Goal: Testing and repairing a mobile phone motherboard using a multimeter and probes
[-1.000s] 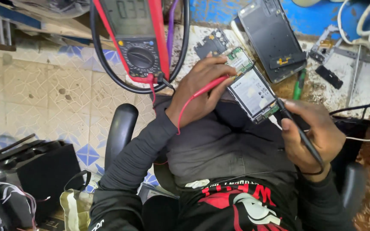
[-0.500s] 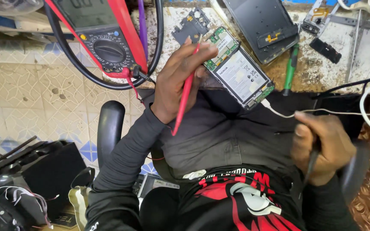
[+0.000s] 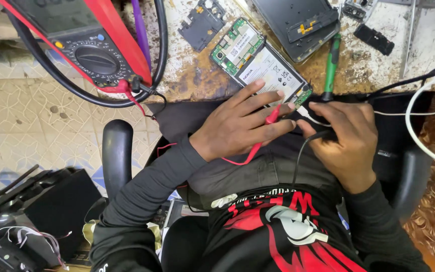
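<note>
An opened phone with its green circuit board and battery exposed lies at the worn table's front edge. My left hand rests below it with its fingers spread onto the phone's lower end, and a red test probe is clamped between the fingers. My right hand is beside it, fingertips almost touching the left hand's. It grips a black probe lead and pinches a white cable at the phone's bottom end.
A red and grey multimeter lies at the table's left, ringed by its black lead. A green screwdriver, a phone back cover and small black parts lie near the phone. A black chair armrest stands at the left.
The phone, held up in my left hand before, now lies on the table edge. My right hand has come up from my lap to the phone's bottom end.
</note>
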